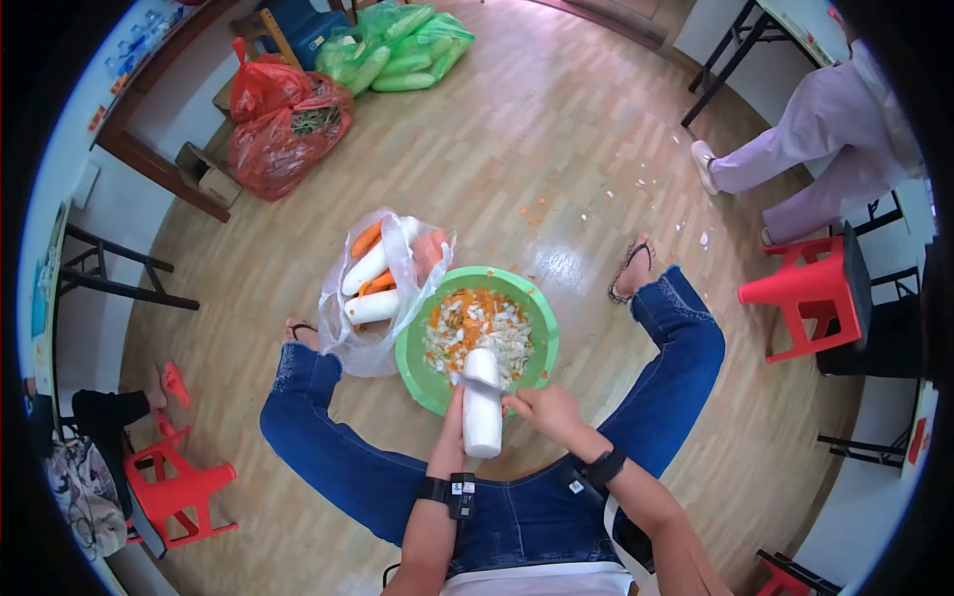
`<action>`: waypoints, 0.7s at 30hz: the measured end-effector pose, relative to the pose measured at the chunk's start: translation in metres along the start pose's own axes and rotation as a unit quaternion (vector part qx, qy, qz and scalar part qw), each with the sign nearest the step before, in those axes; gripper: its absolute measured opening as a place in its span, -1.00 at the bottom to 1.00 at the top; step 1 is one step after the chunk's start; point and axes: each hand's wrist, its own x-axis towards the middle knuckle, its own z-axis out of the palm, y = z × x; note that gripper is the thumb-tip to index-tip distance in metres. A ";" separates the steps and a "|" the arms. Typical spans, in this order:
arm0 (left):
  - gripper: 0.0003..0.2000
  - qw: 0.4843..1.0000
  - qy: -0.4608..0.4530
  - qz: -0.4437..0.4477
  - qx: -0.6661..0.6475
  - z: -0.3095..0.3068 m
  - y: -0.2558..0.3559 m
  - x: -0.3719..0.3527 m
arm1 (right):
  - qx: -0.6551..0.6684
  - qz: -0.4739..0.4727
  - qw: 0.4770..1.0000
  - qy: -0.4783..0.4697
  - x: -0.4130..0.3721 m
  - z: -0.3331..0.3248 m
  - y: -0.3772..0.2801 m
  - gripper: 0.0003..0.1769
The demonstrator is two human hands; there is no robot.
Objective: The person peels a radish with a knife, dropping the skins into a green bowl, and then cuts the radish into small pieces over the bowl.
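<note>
A peeled white radish (483,421) points away from me over the near side of a green basin (407,372). My left hand (453,422) is closed around the radish's left side. On its right, my right hand (545,409) is closed on what looks like a knife (481,381), its blade lying across the radish; the handle is mostly hidden by the fingers. Chopped white and orange pieces (497,333) lie in the basin. Left of the basin, a clear plastic bag (350,343) holds white radishes (370,268) and carrots (366,239).
My legs in jeans spread around the basin. Red bags (283,149) and green bags of vegetables (397,50) stand at the back left. Red stools (810,293) flank both sides. A person in pale trousers (805,129) stands at right; another person's leg shows at left. Scraps (542,204) dot the floor.
</note>
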 end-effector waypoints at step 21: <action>-0.35 0.998 -0.041 0.018 0.045 0.003 -0.002 -0.008 | 0.514 0.161 0.841 -0.055 0.050 0.017 0.029 -0.68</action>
